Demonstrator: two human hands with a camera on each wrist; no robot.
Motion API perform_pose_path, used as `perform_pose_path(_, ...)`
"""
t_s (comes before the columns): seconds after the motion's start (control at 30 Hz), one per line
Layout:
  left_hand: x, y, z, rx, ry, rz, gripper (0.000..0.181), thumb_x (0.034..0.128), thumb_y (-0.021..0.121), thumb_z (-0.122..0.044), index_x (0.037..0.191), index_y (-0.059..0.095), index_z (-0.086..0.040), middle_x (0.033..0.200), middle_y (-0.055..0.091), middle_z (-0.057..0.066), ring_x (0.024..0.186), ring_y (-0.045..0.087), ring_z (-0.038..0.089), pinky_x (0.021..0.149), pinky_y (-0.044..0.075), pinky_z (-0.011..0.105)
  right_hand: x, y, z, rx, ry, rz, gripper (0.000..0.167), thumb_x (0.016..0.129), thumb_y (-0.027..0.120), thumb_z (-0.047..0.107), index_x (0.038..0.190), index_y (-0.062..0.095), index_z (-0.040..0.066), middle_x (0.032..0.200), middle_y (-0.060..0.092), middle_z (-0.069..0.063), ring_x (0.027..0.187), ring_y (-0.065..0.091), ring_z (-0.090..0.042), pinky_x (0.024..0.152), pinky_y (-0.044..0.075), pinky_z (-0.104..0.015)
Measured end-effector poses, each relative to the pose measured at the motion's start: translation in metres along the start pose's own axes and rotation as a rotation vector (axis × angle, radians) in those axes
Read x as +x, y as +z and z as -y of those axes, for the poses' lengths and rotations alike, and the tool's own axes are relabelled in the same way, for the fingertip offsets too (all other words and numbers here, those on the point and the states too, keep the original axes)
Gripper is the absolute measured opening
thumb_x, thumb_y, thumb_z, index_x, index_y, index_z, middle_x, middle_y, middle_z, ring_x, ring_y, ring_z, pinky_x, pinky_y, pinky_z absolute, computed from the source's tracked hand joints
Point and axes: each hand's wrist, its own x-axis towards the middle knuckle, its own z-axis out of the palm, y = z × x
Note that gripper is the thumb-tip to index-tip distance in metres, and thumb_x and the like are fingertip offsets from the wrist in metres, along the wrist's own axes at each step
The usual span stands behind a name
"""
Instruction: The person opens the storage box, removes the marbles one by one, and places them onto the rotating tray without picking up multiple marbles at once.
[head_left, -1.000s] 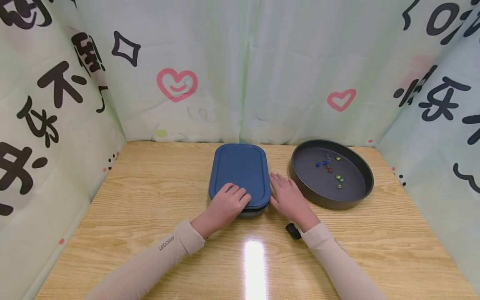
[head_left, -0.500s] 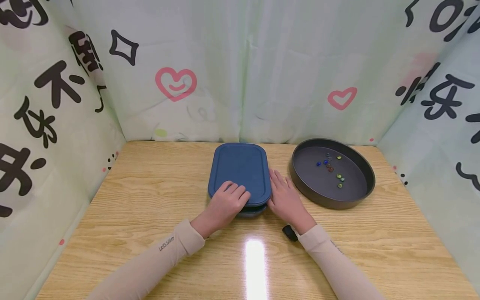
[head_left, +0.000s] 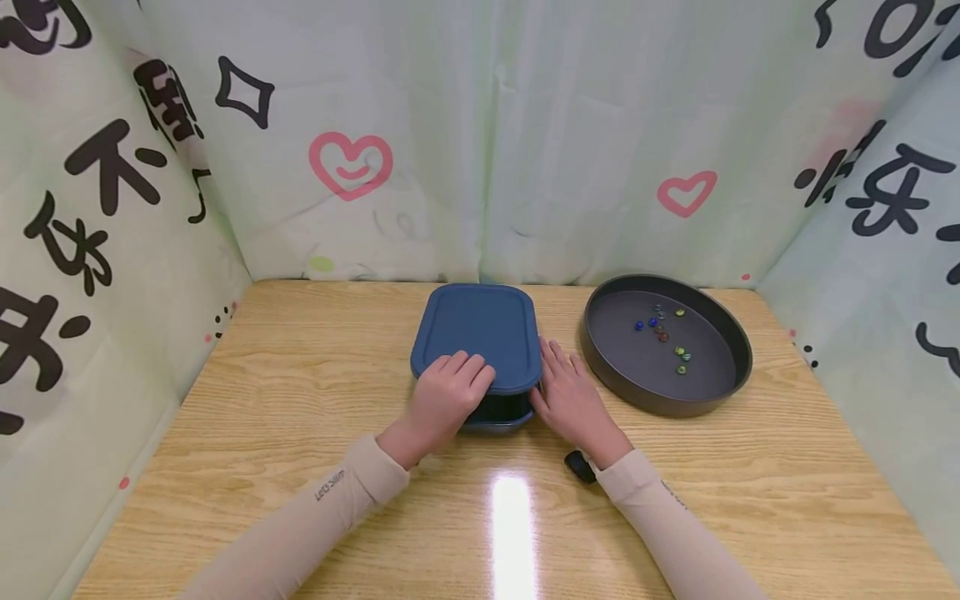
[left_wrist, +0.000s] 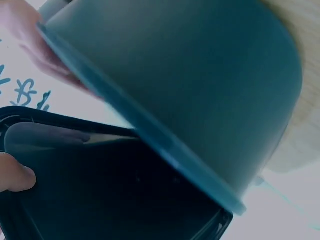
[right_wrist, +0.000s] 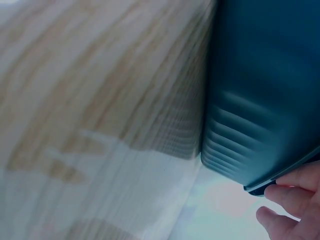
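A blue rectangular lid (head_left: 480,325) sits tilted on a dark blue storage box (head_left: 498,427), its near edge raised and its far end low. My left hand (head_left: 446,396) pinches that near edge, and in the left wrist view the thumb (left_wrist: 17,174) lies on the lid's dark underside. A dark gap shows between lid and box; the box's contents are hidden. Against the box's right side rests my right hand (head_left: 573,404), fingers extended. In the right wrist view its fingertips (right_wrist: 290,197) touch the box near its rim.
To the right stands a round dark grey pan (head_left: 663,408) with several glass marbles (head_left: 662,335) in it. The wooden table (head_left: 322,358) ends at a printed curtain (head_left: 420,225) behind and at both sides.
My left hand has raised the lid's near edge, widening the gap above the box. The right hand moved slightly left against the box and then stayed there.
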Motion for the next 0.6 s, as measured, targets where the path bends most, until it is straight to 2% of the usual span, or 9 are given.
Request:
perform_pose_path(0.17,0.002,-0.003,0.010,0.017,-0.019,-0.073,0.008,0.0899,0.059,-0.008,0.085,0.065,-0.011,0.081,0.064,0.002,0.073,0.058,0.015,0.067,0.052,0.024,0.000,0.000,0.000,0.013,0.003,-0.003,0.061,0.098,0.040,0.034,0.145,0.028,-0.004,0.151,0.031,-0.021,0.141,0.029,-0.035,0.111,0.026,-0.056)
perform_pose_path(0.4,0.005,-0.007,0.021,0.013,-0.028,-0.078,0.007,0.0891,0.061,-0.007,0.087,0.067,-0.010,0.082,0.066,0.003,0.073,0.059,0.016,0.068,0.054,0.024,0.003,0.000,0.001,-0.010,0.016,0.048,0.062,0.097,0.043,0.033,0.145,0.028,-0.003,0.154,0.027,-0.018,0.142,0.026,-0.033,0.113,0.025,-0.055)
perform_pose_path(0.6,0.002,-0.005,0.025,0.007,-0.026,-0.115,0.008,0.0894,0.060,-0.006,0.085,0.066,-0.009,0.081,0.065,0.003,0.072,0.059,0.016,0.066,0.053,0.024,0.002,0.000,0.001,0.000,0.020,0.045,0.060,0.097,0.043,0.032,0.145,0.030,-0.002,0.153,0.028,-0.017,0.142,0.027,-0.033,0.112,0.026,-0.055)
